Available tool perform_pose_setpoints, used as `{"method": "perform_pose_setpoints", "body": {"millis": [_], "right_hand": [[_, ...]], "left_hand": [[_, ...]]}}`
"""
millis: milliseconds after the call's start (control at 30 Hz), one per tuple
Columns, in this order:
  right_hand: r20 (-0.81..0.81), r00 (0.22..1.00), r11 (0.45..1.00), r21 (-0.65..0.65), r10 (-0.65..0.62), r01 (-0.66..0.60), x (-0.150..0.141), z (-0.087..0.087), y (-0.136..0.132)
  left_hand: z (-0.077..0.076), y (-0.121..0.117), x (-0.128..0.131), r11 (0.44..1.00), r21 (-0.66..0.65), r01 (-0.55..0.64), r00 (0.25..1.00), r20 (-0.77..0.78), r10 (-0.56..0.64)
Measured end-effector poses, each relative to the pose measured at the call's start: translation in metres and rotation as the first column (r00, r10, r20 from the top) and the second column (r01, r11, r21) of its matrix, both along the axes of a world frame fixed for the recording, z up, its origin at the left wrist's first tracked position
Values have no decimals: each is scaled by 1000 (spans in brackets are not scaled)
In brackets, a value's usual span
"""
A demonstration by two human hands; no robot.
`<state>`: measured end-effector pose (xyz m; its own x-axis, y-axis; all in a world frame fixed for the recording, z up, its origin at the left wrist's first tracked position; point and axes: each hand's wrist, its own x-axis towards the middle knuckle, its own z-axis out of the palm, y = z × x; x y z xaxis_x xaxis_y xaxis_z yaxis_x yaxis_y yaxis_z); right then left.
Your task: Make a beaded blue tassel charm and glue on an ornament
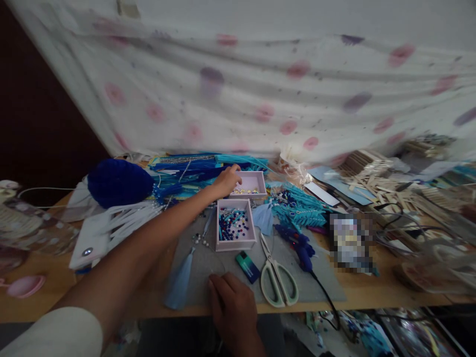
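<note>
My left hand [226, 182] reaches over the left side of a shallow pale box [256, 179] with small gold and pale beads in it. Its fingers are curled together, and anything between them is too small to make out. In front of that box stands a second pale box [236, 245] with blue, turquoise and white beads. My right hand [235, 305] rests low at the table's front edge, fingers pinched; what they hold is hidden. Left of it lies a light blue tassel [180, 282] with a beaded top. A green and blue card-like piece [247, 267] lies just above the right hand.
Scissors [275, 277] and a blue glue gun [303, 250] with a black cord lie at the right. Turquoise trimmings [303, 208] and wooden sticks [390, 196] are further over. A blue plush ball [119, 183], white cords and a clear bottle [37, 228] occupy the left.
</note>
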<state>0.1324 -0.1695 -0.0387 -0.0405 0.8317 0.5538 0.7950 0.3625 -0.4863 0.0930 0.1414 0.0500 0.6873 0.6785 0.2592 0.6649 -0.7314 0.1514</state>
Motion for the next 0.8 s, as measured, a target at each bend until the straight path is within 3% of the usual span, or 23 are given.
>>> {"method": "perform_pose_setpoints", "body": {"millis": [200, 433, 800], "right_hand": [[-6, 1000, 1000, 9, -10, 11, -1, 0, 0], [10, 1000, 999, 32, -3, 3, 0, -4, 1], [-6, 1000, 999, 48, 4, -4, 0, -4, 2]], "left_hand": [[0, -2, 11, 999, -7, -47, 997, -63, 47], [-4, -5, 26, 991, 87, -105, 984, -132, 116], [-6, -7, 23, 982, 162, -96, 976, -178, 125]]}}
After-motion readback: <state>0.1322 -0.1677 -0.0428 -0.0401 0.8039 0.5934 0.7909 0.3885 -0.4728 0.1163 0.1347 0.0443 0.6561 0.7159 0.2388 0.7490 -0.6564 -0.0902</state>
